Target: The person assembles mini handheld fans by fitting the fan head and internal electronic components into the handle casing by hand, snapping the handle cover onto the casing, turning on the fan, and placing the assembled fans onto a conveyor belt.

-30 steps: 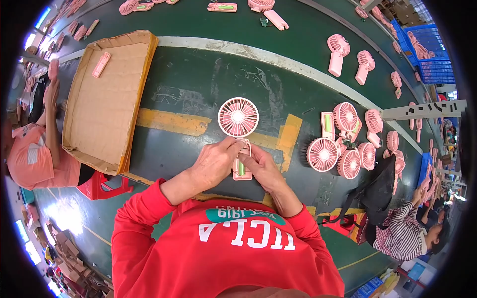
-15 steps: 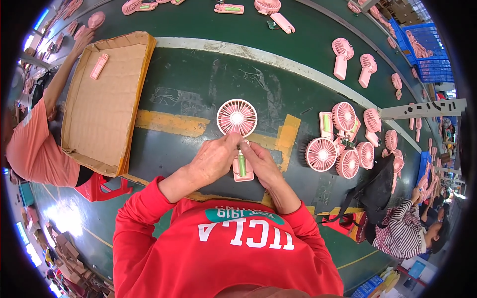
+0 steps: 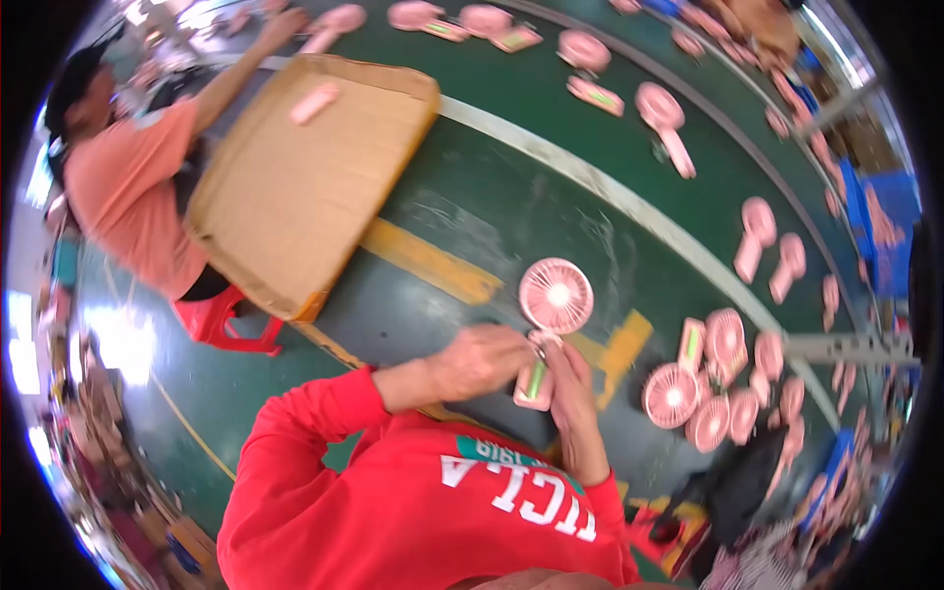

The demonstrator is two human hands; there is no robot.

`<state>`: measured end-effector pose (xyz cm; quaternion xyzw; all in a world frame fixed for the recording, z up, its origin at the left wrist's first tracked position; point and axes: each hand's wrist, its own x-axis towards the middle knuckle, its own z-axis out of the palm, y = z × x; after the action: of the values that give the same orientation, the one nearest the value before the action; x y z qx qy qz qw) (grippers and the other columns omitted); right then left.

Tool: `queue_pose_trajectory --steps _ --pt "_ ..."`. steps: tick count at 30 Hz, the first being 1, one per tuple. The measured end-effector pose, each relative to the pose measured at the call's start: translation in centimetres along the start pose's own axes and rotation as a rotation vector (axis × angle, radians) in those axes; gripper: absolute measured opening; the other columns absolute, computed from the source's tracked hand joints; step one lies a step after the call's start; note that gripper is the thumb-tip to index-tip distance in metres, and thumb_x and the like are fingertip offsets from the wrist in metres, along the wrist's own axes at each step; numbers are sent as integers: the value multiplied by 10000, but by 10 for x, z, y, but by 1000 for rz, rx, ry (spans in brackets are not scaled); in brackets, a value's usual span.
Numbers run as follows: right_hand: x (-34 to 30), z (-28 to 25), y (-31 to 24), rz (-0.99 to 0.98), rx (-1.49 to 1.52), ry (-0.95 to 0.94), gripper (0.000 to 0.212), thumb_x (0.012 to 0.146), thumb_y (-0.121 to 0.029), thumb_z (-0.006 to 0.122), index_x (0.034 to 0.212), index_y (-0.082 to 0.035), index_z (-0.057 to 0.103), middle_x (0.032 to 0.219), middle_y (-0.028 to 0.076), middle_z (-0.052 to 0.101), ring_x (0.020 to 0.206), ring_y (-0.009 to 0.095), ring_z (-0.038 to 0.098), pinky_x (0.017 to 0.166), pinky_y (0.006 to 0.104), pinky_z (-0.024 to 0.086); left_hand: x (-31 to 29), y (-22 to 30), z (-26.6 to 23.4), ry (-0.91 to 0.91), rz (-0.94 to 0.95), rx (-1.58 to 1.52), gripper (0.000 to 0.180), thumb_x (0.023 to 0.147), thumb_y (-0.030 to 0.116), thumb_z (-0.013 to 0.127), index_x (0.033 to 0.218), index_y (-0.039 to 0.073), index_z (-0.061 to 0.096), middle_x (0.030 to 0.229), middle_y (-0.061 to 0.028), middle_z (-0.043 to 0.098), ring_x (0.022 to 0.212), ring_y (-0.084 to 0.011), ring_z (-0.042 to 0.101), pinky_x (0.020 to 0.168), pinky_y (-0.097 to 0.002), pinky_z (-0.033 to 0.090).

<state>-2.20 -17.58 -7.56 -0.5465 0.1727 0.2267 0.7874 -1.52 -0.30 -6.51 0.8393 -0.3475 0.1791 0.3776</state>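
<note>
A pink handheld fan [image 3: 557,296] lies on the green worktable in front of me, its round grille pointing away. Its opened handle [image 3: 533,383] shows a green battery cell inside. My right hand [image 3: 576,391] grips the fan at the handle's right side, thumb and fingers near the neck. From the left, my left hand [image 3: 482,362] brings its fingertips together at the neck, just below the grille. Blur and small size keep me from making out what those fingertips pinch.
A shallow cardboard tray [image 3: 285,187] holding one pink handle part [image 3: 315,103] is at the left. Several pink fans [image 3: 672,395] cluster at right, near a black bag [image 3: 747,482]. More fan parts line the green belt [image 3: 629,138] beyond the white edge. A co-worker [image 3: 138,187] reaches across at left.
The whole view has shifted and turned, so the table appears further right and lower. My left hand has drawn slightly leftward from the fan's neck. My right hand stays at the fan.
</note>
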Motion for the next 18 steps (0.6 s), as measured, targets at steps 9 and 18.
queue_pose_trajectory --steps 9,18 --pt "2 8 15 -64 123 16 185 934 -161 511 1006 -4 578 925 58 628 770 97 596 655 222 480 -14 28 20 101 -374 -54 120 732 43 635 848 24 609 826 -98 585 696 -282 584 604 -359 494" --pt "0 3 13 -39 172 17 248 941 -174 494 1071 31 543 997 145 634 860 192 631 746 293 521 -31 26 18 44 -280 -80 263 742 44 634 1001 25 594 905 -110 587 774 -287 596 651 -374 499"
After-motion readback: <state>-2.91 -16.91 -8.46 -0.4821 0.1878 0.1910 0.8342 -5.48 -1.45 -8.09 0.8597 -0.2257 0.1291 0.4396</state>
